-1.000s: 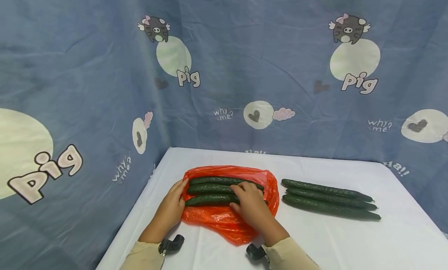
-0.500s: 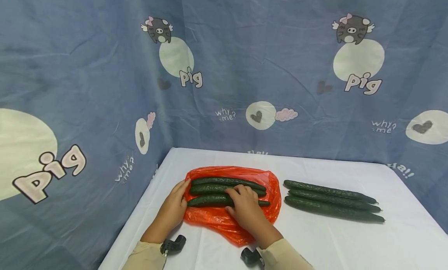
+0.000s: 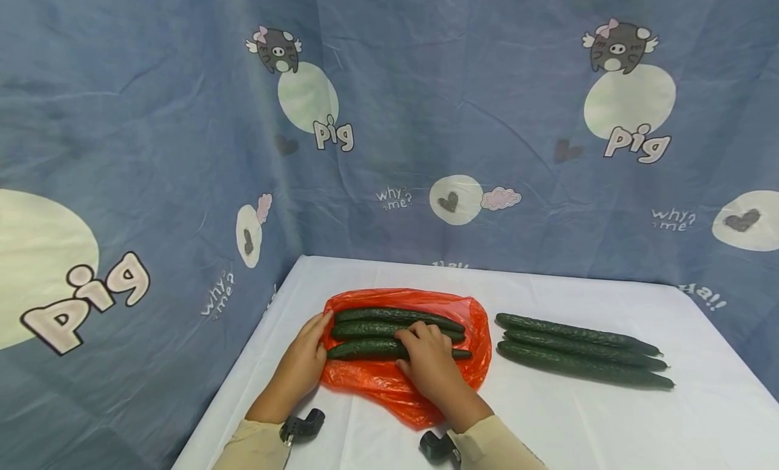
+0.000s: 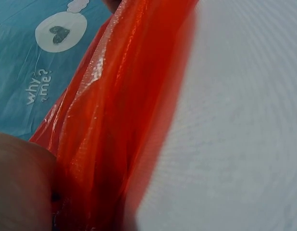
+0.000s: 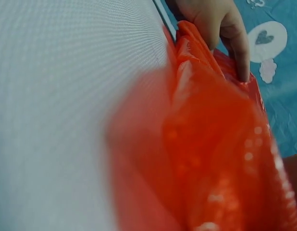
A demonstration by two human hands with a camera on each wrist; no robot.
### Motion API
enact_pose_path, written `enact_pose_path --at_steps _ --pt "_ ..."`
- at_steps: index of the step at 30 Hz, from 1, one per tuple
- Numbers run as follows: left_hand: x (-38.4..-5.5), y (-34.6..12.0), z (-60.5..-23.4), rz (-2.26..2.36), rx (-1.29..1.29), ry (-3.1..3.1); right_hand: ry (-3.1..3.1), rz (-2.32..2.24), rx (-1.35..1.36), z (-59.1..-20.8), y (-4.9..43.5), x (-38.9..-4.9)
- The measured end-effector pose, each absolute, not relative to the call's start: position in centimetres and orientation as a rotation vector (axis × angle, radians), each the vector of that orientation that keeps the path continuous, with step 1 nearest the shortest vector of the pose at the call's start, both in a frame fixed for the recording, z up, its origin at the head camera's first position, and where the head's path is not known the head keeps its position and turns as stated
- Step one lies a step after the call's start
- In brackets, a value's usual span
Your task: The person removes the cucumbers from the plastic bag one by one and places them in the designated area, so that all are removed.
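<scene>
Settling the near cucumber among three, red bag around them, I'd judge. Right hand straddles it, thumb and fingers gripping. Left hand at bag's left edge; can't tell if pinching. Cucumber lies left-right, thin tip right. Next calls for squaring it up, probably.

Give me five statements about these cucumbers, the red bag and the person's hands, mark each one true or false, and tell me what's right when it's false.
1. Three cucumbers lie side by side within the outline of the red bag. True.
2. The left hand touches the loose cucumbers. False: it is at the left edge of the bag.
3. The right hand covers part of the nearest cucumber at the bag. True.
4. Five loose cucumbers lie to the right of the bag. False: there are three.
5. The bag rests on a white tabletop. True.
</scene>
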State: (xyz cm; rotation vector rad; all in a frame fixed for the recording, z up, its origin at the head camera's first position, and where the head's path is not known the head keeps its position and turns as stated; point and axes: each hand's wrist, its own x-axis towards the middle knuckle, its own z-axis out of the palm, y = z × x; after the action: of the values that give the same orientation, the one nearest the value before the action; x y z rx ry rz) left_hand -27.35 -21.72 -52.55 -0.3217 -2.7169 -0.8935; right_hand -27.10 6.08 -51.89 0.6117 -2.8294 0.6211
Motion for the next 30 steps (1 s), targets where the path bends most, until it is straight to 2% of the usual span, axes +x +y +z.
enact_pose_path --at_steps 30 --pt "-27.15 -21.56 -52.22 -0.882 -0.332 -2.708 -2.727 0.687 0.616 -52.38 6.72 -27.1"
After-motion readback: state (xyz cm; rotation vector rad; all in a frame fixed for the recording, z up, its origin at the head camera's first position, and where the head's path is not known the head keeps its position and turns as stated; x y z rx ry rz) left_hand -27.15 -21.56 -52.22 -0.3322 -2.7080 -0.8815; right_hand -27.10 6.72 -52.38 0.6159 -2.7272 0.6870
